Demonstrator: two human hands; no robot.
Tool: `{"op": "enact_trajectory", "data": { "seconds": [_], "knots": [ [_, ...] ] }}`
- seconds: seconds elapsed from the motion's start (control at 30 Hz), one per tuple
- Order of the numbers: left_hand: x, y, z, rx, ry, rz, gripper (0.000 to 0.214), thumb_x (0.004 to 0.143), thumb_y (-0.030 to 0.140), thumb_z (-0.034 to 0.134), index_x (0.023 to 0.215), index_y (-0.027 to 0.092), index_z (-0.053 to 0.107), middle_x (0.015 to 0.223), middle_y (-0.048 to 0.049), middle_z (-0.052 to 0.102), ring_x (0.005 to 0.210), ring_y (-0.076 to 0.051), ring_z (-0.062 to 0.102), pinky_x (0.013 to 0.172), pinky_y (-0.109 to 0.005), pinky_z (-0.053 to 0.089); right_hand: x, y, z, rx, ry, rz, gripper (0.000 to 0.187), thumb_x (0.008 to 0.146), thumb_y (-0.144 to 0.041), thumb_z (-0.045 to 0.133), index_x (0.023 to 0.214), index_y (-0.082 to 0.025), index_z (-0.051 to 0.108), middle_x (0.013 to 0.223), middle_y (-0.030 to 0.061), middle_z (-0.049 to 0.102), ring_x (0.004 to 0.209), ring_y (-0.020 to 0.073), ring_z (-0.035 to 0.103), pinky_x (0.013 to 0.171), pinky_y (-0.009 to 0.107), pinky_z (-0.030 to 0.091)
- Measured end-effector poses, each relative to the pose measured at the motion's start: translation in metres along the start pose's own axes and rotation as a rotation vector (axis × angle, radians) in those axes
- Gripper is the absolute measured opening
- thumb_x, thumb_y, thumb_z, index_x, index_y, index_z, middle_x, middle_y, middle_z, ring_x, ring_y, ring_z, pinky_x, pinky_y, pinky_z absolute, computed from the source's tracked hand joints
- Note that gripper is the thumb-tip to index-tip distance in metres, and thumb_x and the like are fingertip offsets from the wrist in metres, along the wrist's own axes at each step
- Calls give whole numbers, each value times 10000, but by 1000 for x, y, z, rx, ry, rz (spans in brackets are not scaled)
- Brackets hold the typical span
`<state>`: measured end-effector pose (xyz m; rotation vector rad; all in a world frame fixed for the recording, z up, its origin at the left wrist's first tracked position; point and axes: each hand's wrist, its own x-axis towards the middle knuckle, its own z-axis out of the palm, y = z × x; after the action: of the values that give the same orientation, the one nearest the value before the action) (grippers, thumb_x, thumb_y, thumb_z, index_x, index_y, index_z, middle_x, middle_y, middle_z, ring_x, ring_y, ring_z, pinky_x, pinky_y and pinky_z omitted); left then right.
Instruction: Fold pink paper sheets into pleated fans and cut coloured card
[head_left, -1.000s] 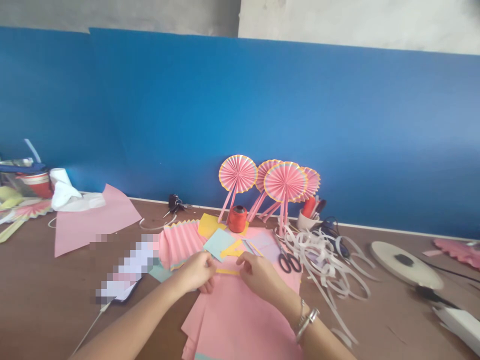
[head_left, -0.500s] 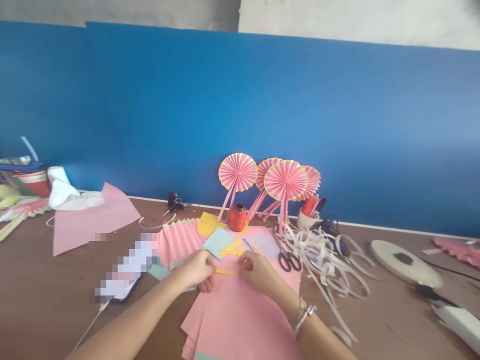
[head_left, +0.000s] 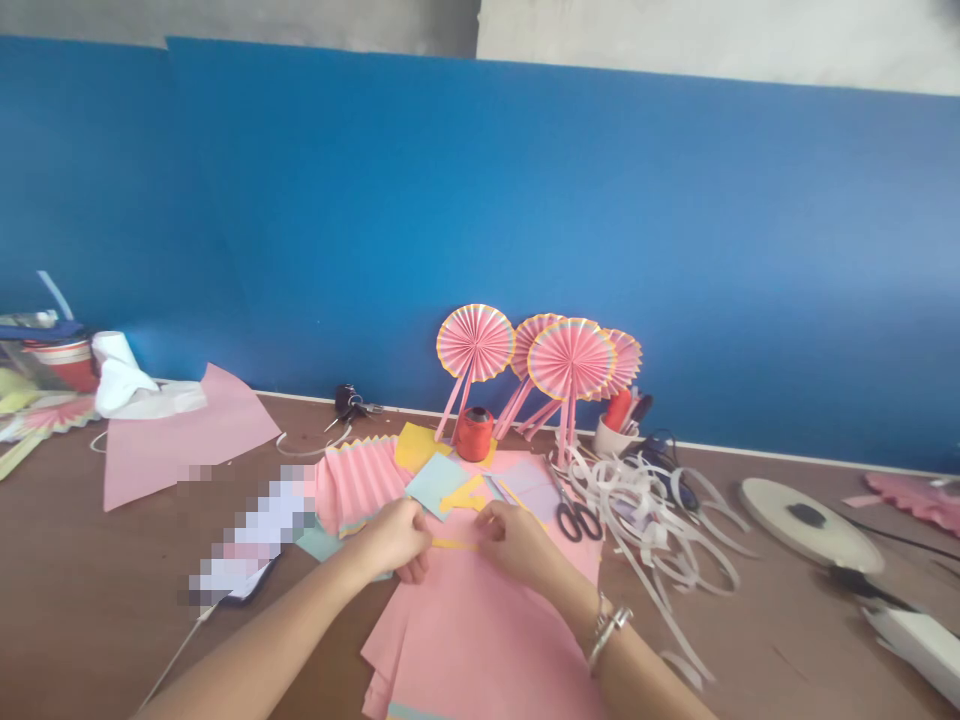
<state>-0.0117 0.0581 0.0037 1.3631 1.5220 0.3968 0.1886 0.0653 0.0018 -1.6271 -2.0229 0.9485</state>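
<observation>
A narrow yellow paper strip (head_left: 454, 545) lies along the far edge of a pink paper sheet (head_left: 487, 630), stretched between my two hands. My left hand (head_left: 396, 538) is closed in a pinch at the strip's left end, its lower fingers against the paper. At the right end my right hand (head_left: 511, 535) is also closed, thumb and fingertips together on the strip. Whether the strip is stuck to the sheet I cannot tell. Just beyond my fingers are yellow paper scraps (head_left: 463, 494) and a light blue paper piece (head_left: 435, 484). Black-handled scissors (head_left: 577, 520) rest to the right.
Pink paper fans (head_left: 476, 343) stand against the blue panel (head_left: 337, 200), behind a red thread spool (head_left: 475, 436). Pleated pink paper (head_left: 364, 482) and a phone (head_left: 251, 555) lie left. Curled white strips (head_left: 660, 530) and a cream disc (head_left: 814, 525) are right.
Both hands stay in nearly the same place on the yellow strip. The whole view has shifted very slightly.
</observation>
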Motion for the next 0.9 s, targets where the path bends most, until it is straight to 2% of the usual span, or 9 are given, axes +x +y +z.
{"op": "enact_trajectory", "data": {
  "seconds": [0.67,0.9],
  "knots": [
    [5,-5,1,40,-1,28,134,691,84,483,631,184,416,487,-10,631,460,-179,652,409,-217,479,-1,-1,1,-122,42,-18,305,572,-41,484,801,-176,634,671,-12,623,610,108,511,534,192,301],
    [0,-1,0,75,8,20,130,685,68,490,672,182,429,484,-6,630,452,-184,646,387,-210,456,-4,-5,4,-181,60,-4,317,595,-31,477,828,-177,636,726,10,647,666,124,539,563,198,313]
  ]
}}
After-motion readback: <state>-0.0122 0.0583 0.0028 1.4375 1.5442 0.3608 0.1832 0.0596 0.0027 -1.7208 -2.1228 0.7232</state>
